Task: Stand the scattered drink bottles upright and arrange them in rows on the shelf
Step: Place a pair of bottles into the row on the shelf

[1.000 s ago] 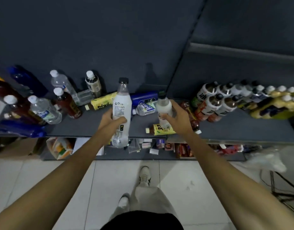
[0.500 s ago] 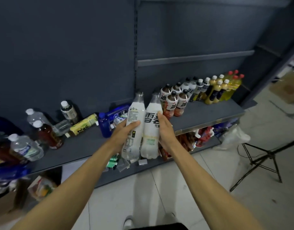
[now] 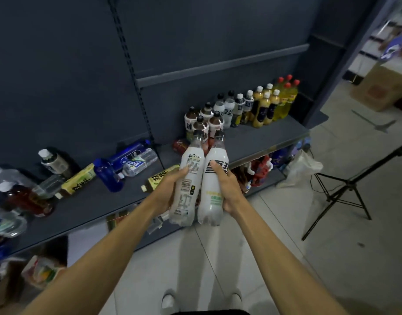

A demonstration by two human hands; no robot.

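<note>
Two hands: left hand [image 3: 170, 192], right hand [image 3: 228, 192], one white bottle each: left white bottle [image 3: 187, 180], right white bottle [image 3: 213, 185].
Upright rows on shelf [image 3: 263, 137]: four red-capped yellow bottles [image 3: 286, 96]; four white-capped orange-yellow bottles [image 3: 267, 105].
Lying down: two yellow-label bottles [image 3: 78, 180], one dark blue bottle [image 3: 109, 175].
One black tripod [image 3: 345, 189]. One cardboard box [image 3: 384, 87].
</note>
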